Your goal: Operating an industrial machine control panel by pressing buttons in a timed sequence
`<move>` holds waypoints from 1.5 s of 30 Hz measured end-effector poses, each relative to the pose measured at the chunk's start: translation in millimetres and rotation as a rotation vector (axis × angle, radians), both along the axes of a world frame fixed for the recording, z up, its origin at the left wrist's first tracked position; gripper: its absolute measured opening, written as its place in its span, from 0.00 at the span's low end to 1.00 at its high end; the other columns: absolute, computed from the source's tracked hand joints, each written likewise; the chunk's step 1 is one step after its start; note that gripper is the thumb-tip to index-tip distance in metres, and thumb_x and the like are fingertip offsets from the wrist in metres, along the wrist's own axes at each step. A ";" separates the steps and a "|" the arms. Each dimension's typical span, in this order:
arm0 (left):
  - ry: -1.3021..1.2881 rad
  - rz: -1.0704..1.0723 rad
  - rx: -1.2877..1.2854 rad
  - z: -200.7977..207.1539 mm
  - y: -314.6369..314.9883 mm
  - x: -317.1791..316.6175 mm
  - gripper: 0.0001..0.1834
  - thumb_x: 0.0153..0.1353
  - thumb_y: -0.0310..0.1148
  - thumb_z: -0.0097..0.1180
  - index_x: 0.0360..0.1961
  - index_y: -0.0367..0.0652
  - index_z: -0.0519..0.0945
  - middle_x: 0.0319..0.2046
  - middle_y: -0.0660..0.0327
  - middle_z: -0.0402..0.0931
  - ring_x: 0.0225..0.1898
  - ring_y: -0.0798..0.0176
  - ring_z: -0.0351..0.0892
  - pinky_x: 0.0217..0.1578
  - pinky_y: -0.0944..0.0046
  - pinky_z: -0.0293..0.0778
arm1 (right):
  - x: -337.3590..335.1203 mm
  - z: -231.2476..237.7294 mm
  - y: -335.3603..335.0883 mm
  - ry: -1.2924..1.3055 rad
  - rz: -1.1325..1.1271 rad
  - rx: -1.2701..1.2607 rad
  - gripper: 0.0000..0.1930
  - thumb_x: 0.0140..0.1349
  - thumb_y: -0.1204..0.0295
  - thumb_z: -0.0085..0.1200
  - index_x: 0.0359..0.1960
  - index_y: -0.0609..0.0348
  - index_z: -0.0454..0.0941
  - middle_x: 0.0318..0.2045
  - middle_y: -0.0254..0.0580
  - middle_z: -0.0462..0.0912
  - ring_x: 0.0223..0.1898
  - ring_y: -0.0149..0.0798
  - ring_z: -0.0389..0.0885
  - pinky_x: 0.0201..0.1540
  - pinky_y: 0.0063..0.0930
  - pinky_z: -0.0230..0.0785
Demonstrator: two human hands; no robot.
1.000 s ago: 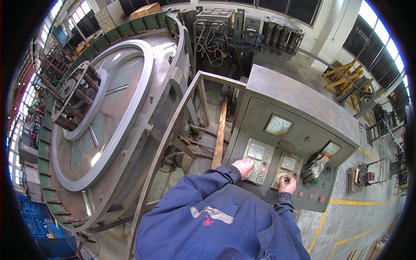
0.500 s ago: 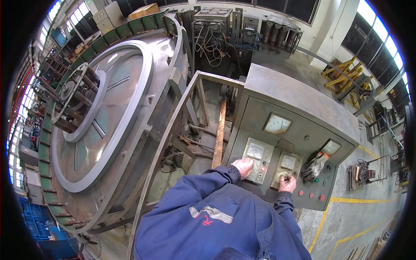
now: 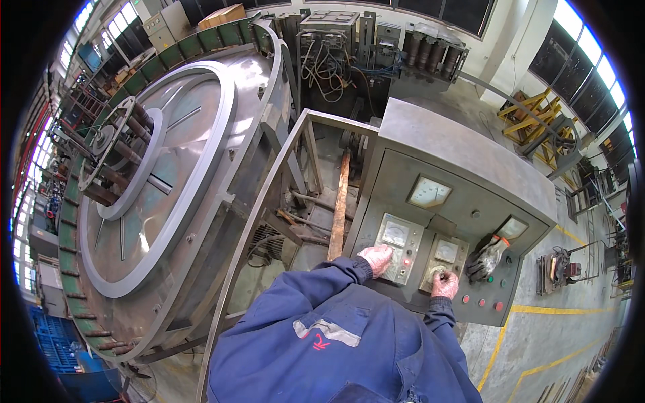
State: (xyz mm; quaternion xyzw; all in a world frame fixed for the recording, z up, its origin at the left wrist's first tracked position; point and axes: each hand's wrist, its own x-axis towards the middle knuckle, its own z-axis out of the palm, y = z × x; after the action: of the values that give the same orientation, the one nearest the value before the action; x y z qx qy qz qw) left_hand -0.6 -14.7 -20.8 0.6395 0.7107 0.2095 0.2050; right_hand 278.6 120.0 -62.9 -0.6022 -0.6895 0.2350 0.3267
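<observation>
I stand in a blue work jacket at a grey control cabinet (image 3: 463, 158) with several dial gauges and coloured buttons. My left hand (image 3: 376, 258) rests on the lower edge of the left gauge panel (image 3: 395, 235), next to a lit red lamp. My right hand (image 3: 445, 285) is closed on a round knob under the small right gauge (image 3: 446, 251). A pair of dark work gloves (image 3: 485, 258) lies on the panel just right of that hand. Red and green buttons (image 3: 480, 302) run along the panel's lower right.
A huge round grey machine table (image 3: 161, 174) with a spoked hub fills the left. A grey steel frame rail (image 3: 269, 195) and a wooden plank (image 3: 338, 208) separate it from the cabinet. Wiring cabinets stand behind; yellow floor lines and yellow trestles lie to the right.
The view shifts slightly. My left hand has slid a little lower on the left gauge panel; my right hand stays on the knob.
</observation>
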 end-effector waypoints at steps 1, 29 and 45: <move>0.000 0.000 0.005 -0.4 0.2 -0.2 0.18 0.61 0.41 0.60 0.41 0.40 0.70 0.37 0.47 0.77 0.41 0.40 0.81 0.41 0.46 0.78 | 0.1 0.0 0.1 0.012 -0.004 -0.009 0.17 0.48 0.67 0.70 0.37 0.65 0.82 0.34 0.45 0.82 0.33 0.40 0.81 0.41 0.34 0.76; 0.037 -0.008 -0.006 -5.4 1.6 1.7 0.16 0.62 0.41 0.58 0.40 0.40 0.70 0.36 0.48 0.76 0.40 0.42 0.81 0.40 0.47 0.77 | 6.5 -7.8 -1.4 -0.003 0.019 0.034 0.18 0.50 0.67 0.69 0.39 0.65 0.81 0.35 0.47 0.82 0.35 0.42 0.81 0.43 0.35 0.75; 0.057 -0.016 0.131 5.7 8.1 4.8 0.18 0.57 0.40 0.64 0.39 0.41 0.71 0.37 0.46 0.77 0.37 0.38 0.80 0.37 0.43 0.76 | -0.9 3.2 3.5 -0.070 -0.028 0.030 0.14 0.52 0.66 0.65 0.38 0.59 0.83 0.33 0.54 0.83 0.43 0.58 0.81 0.56 0.44 0.73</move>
State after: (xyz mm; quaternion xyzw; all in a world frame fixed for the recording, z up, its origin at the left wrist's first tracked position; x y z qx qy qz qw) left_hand 4.3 -6.6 -15.2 0.6631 0.6957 0.2357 0.1440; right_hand 277.7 123.5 -59.7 -0.6144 -0.6957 0.1988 0.3146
